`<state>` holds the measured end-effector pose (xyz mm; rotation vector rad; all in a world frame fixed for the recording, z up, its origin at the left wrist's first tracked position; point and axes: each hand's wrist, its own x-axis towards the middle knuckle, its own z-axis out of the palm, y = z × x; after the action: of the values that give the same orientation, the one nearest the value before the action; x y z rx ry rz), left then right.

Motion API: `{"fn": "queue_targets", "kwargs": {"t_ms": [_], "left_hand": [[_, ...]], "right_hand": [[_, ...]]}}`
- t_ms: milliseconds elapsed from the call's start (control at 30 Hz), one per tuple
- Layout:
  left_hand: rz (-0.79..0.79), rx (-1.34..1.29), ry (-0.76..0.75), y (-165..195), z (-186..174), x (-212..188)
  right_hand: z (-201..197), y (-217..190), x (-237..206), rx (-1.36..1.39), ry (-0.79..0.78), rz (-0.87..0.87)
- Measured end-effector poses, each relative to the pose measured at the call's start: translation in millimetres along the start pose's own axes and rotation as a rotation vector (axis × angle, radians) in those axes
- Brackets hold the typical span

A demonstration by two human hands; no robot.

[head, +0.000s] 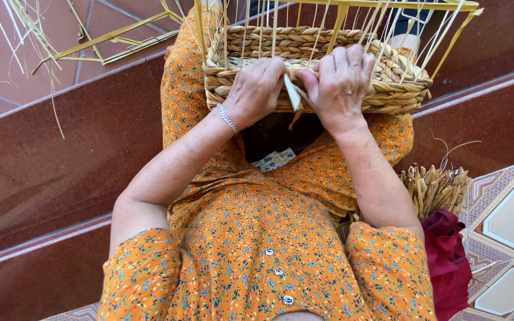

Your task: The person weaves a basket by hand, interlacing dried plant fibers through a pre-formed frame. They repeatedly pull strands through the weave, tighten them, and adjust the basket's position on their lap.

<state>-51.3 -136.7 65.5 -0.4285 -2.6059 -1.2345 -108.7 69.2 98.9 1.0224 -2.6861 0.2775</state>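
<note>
Nearest, an orange flowered dress (269, 249) fills the lap, with a dark red cloth (447, 261) and a bundle of dried straw (438, 187) just beside the right elbow. Farther out, both hands meet at the near rim of a half-woven straw basket (388, 89) resting on the knees: the left hand (256, 89) and right hand (340, 80) pinch a pale straw strand (292, 95) between them (fingers curled tight). Beyond, bare upright stakes (328, 24) rise from the basket; red stone steps (60, 154) lie open on the left.
</note>
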Motion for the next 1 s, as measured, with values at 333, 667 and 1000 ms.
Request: {"fn": "queue_targets", "kwargs": {"t_ms": [333, 667, 1000], "left_hand": [[-0.150, 0.125, 0.058, -13.0, 17.0, 24.7], [-0.266, 0.057, -0.336, -8.0, 26.2, 50.3], [-0.028, -0.316, -0.191, 1.4, -4.5, 30.9]], "right_hand": [[-88.0, 55.6, -59.9, 0.618, -0.328, 0.698], [-60.1, -21.2, -52.0, 0.134, 0.052, 0.086], [-64.7, -19.8, -15.4, 0.970, -0.274, 0.708]]}}
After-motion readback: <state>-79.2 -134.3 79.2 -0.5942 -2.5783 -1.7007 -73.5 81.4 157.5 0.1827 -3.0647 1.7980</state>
